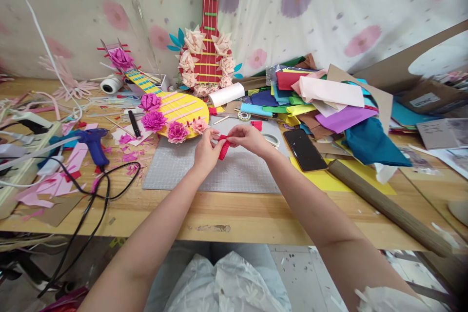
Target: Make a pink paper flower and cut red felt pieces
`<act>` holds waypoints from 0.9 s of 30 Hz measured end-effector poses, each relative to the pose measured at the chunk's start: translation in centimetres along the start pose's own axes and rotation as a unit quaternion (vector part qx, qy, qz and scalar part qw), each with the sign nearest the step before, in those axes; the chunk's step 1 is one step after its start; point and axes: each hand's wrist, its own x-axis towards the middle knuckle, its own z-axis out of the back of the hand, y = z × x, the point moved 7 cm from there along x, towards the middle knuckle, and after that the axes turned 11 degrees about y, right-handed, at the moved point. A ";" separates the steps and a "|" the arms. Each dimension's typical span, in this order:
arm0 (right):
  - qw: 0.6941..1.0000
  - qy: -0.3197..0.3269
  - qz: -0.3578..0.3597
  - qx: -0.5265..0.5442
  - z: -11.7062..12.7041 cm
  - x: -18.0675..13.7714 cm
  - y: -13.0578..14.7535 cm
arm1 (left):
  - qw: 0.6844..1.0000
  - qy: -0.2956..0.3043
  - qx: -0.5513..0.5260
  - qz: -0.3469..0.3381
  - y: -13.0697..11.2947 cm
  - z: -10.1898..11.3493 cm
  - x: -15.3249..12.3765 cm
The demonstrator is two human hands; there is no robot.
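Both my hands meet over a grey cutting mat (pixel 234 173) at the table's middle. My left hand (pixel 205 150) and my right hand (pixel 248 137) pinch a small strip of red paper (pixel 224 146) between their fingertips, holding it just above the mat. Right behind the hands lies a yellow paper guitar (pixel 183 109) with pink and magenta paper flowers (pixel 153 120) on its body.
A blue glue gun (pixel 94 144) with black cord lies left among pink scraps. A black phone (pixel 304 149) rests right of the mat beside a heap of coloured paper (pixel 329 102), a tape roll (pixel 244 116) and a long cardboard tube (pixel 387 207). A red guitar (pixel 208 48) leans on the wall.
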 end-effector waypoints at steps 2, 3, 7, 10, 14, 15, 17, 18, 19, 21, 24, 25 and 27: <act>1.000 -0.007 -0.003 -0.005 0.1 0.1 -0.3 | 1.000 0.001 0.003 0.001 -0.1 0.0 0.2; 1.000 -0.012 -0.007 -0.005 0.2 0.2 -0.5 | 1.000 0.002 0.004 0.001 0.0 -0.1 0.3; 1.000 -0.028 -0.011 0.002 0.3 0.3 -0.9 | 1.000 0.006 0.011 0.001 0.0 -0.2 0.5; 0.999 -0.030 -0.011 0.013 0.4 0.3 -0.9 | 1.000 0.015 0.025 -0.008 -0.1 -0.3 0.5; 0.999 -0.041 -0.020 0.005 0.6 0.2 -1.0 | 0.999 0.019 0.032 -0.017 -0.2 -0.5 0.5; 0.999 -0.042 -0.020 0.001 0.6 0.2 -1.0 | 0.999 0.018 0.033 -0.016 -0.2 -0.5 0.5; 0.999 -0.032 -0.009 -0.013 0.6 0.2 -1.0 | 0.999 0.017 0.033 -0.013 -0.2 -0.5 0.5; 0.999 -0.025 0.000 -0.019 0.5 0.3 -1.0 | 0.999 0.017 0.034 -0.012 -0.2 -0.5 0.6; 0.999 -0.018 0.008 -0.025 0.5 0.3 -1.0 | 0.999 0.018 0.034 -0.010 -0.2 -0.5 0.6; 0.999 -0.013 0.015 -0.029 0.4 0.4 -1.0 | 0.999 0.019 0.033 -0.008 -0.2 -0.5 0.5; 1.000 -0.017 0.006 -0.020 0.5 0.5 -1.2 | 0.999 0.017 0.034 -0.007 -0.2 -0.3 0.5; 1.000 -0.018 0.002 -0.017 0.5 0.6 -1.2 | 0.999 0.016 0.035 -0.008 -0.2 -0.3 0.5; 1.000 -0.022 -0.005 -0.015 0.4 0.6 -1.2 | 0.999 0.017 0.041 -0.010 -0.3 -0.3 0.4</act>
